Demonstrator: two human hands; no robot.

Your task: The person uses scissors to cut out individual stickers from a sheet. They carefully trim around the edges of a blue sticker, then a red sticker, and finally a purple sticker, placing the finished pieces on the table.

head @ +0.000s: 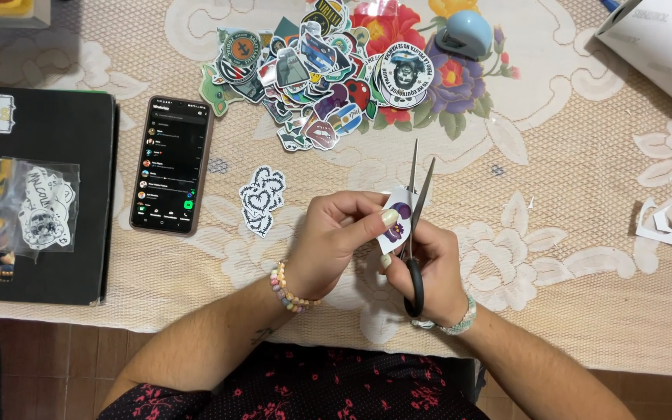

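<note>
Nearest the lens, dark floral-print clothing [328, 389] across the lap, forearms reaching out over the edge of a table under a cream lace tablecloth [554, 257]. Left hand [336, 237] pinched shut on a small white sticker piece with a purple design [396, 220], thumb and fingertips clamping its left edge; beaded bracelet [289, 289] at that wrist. Right hand [433, 268] closed through the black handles of scissors [416, 225], blades parted in a narrow V and pointing away from the body, sticker piece touching the blades at their base. Just left of the pinch, flat on the cloth, a black-and-white cut sticker [262, 201]. Further left, a smartphone [172, 165] with lit screen, then a black folder [36, 194] bearing bagged stickers. Beyond the blade tips, a heap of colourful stickers [320, 70] and a pale blue rounded gadget [467, 33]. Well to the right of the grip, white paper offcuts [666, 222].
</note>
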